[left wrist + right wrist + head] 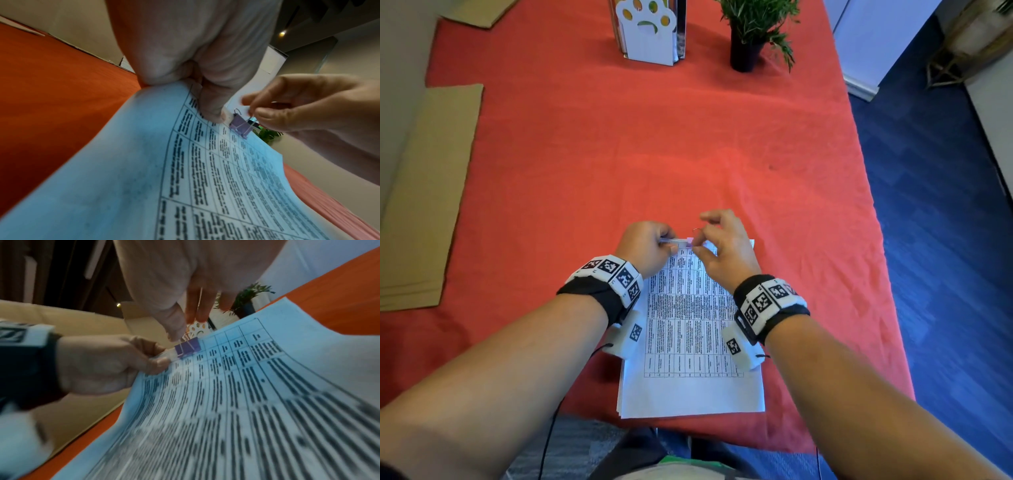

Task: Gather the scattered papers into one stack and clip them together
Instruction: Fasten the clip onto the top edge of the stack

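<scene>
My left hand (645, 247) pinches the paper stack's (690, 329) far edge, lifting it off the desk (654, 144) to keep sheets aligned. Right-hand fingers (267, 114) clamp the purple binder clip's (241, 125) wire handle; clip seated on that edge.

Open red cloth (654, 154) ahead; holder (650, 34) and plant (753, 31) stand far back.

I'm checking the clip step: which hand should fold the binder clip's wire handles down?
Right. The right hand already pinches a wire handle of the purple binder clip, while the left hand grips the paper stack beside it.
</scene>
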Available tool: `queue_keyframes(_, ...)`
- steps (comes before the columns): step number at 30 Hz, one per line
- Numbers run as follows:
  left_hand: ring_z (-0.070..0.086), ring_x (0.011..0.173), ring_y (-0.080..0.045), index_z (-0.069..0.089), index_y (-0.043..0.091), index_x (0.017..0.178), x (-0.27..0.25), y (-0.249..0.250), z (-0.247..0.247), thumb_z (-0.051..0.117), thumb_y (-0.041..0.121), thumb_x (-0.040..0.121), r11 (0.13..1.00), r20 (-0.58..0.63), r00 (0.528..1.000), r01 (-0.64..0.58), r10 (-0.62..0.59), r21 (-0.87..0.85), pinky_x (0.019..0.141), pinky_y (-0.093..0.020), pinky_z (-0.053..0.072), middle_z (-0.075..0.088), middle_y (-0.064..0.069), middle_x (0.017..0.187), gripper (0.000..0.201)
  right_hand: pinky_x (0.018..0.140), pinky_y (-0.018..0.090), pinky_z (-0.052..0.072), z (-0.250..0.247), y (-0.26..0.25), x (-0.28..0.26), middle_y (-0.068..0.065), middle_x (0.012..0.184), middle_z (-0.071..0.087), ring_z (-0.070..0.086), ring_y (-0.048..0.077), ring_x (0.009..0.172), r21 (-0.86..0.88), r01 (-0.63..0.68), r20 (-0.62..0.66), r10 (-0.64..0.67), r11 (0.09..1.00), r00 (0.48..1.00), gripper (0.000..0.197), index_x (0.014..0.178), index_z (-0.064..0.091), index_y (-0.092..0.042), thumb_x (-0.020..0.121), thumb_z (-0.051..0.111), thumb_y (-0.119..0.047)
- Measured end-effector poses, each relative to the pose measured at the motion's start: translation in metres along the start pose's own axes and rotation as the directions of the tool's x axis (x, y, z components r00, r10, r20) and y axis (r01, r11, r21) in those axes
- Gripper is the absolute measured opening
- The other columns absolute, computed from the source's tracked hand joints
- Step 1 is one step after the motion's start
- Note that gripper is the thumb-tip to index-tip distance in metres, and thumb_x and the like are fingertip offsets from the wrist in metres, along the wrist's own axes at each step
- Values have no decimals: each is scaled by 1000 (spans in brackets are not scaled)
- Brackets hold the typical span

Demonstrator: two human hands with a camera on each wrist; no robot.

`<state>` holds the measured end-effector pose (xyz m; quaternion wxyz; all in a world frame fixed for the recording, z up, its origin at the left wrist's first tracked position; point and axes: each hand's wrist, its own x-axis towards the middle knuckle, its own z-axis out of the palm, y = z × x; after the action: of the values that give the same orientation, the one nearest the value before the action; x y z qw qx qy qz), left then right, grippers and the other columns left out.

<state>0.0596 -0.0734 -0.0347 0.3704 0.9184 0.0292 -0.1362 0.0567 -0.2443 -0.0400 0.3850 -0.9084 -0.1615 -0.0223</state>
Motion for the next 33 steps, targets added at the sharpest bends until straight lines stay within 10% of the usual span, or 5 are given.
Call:
queue_keyframes(7,59,62,-11,66,29,69,2,-1,3,71,17,80,999,-15,1000,-22,22,-38,58,-22,40,68,4,70,16,56,39,54,25,6,-46,12,76,65,62,31,65,-123,168,-30,-173,978,984,7,72,71,2,76,64,3)
queue_keyframes(15,52,67,-20,68,10,74,-7,2,5,73,12,76,980,-86,976,-198,199,21,59,-28,38,53,4,66,6,105,45,34,2,-5,-22,0,119,62,43,25,131,-332,53,27,-46,942,999,49,124,54,-16,76,62,-7)
queue_keyframes(24,57,71,-18,67,11,76,-10,7,-4,71,15,80,991,-80,992,-105,98,-85,64,-28,46,61,2,76,7,115,47,2,-2,-2,-23,1,145,36,20,24,143,-275,-236,-116,211,932,970,77,146,23,-22,81,63,-21)
queue_keyframes(28,61,65,-18,69,16,72,-9,6,-21,69,14,82,975,-39,999,-7,-2,-224,66,-39,55,71,-9,76,10,108,16,21,-16,8,-32,2,143,30,32,9,132,245,-402,-25,420,882,907,80,150,5,-18,88,54,-2)
queue_keyframes(33,57,69,-21,66,22,66,1,-3,-39,66,4,81,941,-69,991,86,-114,-328,67,-38,48,66,-5,66,23,73,18,50,-32,15,-59,-4,99,61,59,4,81,310,-555,157,534,772,831,49,138,27,-19,94,45,-8)
